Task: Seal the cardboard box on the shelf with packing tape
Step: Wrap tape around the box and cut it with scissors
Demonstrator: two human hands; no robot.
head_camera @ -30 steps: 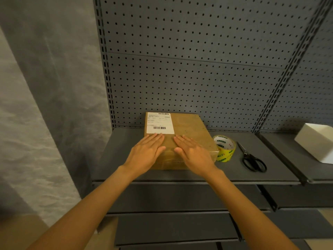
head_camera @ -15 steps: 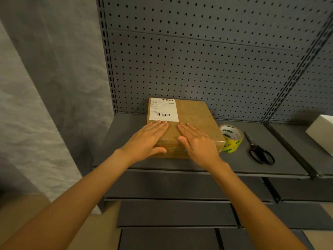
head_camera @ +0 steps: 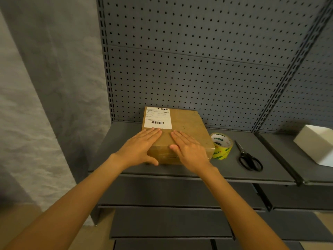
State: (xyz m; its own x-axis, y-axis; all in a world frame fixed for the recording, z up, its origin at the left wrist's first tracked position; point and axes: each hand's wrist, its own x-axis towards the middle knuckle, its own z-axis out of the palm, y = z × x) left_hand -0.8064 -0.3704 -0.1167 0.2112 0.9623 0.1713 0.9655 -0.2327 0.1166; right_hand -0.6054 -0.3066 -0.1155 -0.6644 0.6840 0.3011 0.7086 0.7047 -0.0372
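A flat brown cardboard box with a white shipping label at its far left lies on the dark grey shelf, against the pegboard. My left hand presses flat on the near left of the box top, its thumb down over the front face. My right hand lies flat on the near right of the top, fingers straight. A roll of tape with yellow and green print stands just right of the box, touching or almost touching it.
Black scissors lie on the shelf right of the tape roll. A white box sits on the neighbouring shelf at the far right. Grey pegboard rises behind; lower shelves jut out below, and a grey wall stands to the left.
My thumbs have shifted slightly: the left thumb has dropped over the box's front face. Both palms stay flat on the box top. The view has wobbled up and down.
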